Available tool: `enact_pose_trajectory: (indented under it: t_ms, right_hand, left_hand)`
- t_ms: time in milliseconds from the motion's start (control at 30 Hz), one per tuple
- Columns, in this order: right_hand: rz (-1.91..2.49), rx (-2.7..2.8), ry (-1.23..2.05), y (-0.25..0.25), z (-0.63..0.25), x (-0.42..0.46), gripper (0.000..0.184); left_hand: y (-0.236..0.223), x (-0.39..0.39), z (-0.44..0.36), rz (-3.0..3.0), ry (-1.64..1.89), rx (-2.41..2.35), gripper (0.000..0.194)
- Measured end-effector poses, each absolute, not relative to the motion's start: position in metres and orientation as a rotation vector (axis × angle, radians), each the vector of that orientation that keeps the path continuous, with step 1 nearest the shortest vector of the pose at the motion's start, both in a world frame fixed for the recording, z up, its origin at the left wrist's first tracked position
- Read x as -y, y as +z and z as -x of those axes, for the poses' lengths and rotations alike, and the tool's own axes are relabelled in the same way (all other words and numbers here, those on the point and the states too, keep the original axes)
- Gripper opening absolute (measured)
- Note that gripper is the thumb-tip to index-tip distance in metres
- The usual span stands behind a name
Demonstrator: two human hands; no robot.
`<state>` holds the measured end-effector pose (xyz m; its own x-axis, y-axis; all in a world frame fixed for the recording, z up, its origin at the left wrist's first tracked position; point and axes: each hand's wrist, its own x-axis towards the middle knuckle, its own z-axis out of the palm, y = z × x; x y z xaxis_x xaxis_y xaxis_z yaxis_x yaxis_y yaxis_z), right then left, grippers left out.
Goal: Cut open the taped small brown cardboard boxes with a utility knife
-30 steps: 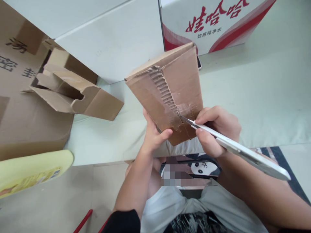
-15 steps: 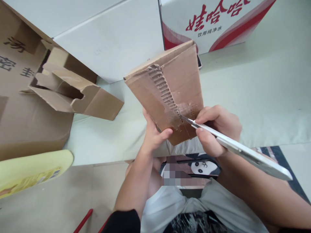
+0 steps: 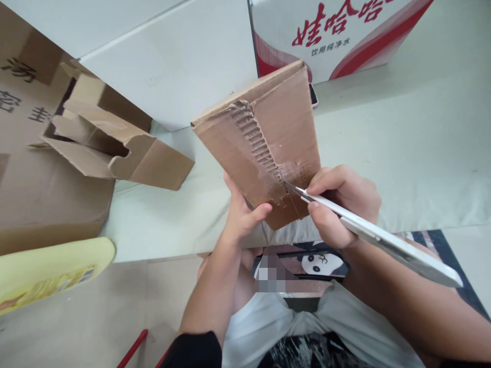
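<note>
My left hand (image 3: 241,213) grips the lower left edge of a flattened brown cardboard box (image 3: 268,133), thumb on its front, and holds it tilted in front of me. A torn strip down its middle shows bare corrugation. My right hand (image 3: 339,202) is closed around a white utility knife (image 3: 383,240). The knife's blade tip touches the cardboard at the lower end of the torn strip, close to my left thumb.
A torn open brown carton (image 3: 111,148) lies at the left on a larger flat carton with printed characters (image 3: 34,168). A white and red printed box (image 3: 330,30) stands behind. A pale yellow package (image 3: 49,271) and a red handle (image 3: 132,350) are at lower left.
The cardboard's top has tilted slightly to the left. Both hands and the knife stay almost where they were.
</note>
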<state>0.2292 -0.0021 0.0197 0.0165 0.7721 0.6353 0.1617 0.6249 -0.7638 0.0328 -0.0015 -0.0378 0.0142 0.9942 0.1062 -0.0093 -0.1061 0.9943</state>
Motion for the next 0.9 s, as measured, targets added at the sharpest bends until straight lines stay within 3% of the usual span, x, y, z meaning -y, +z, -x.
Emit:
enact_pose_trajectory:
  t_ms: [567, 900]
  right_hand:
    - [0.756, 1.501, 0.608, 0.020, -0.229, 0.001, 0.016]
    - [0.747, 1.514, 0.563, 0.018, -0.228, 0.000, 0.019]
  left_hand:
    - [-0.028, 0.006, -0.036, -1.303, 1.272, -1.172, 0.109]
    - [-0.041, 0.001, -0.038, -1.322, 1.360, -1.163, 0.121]
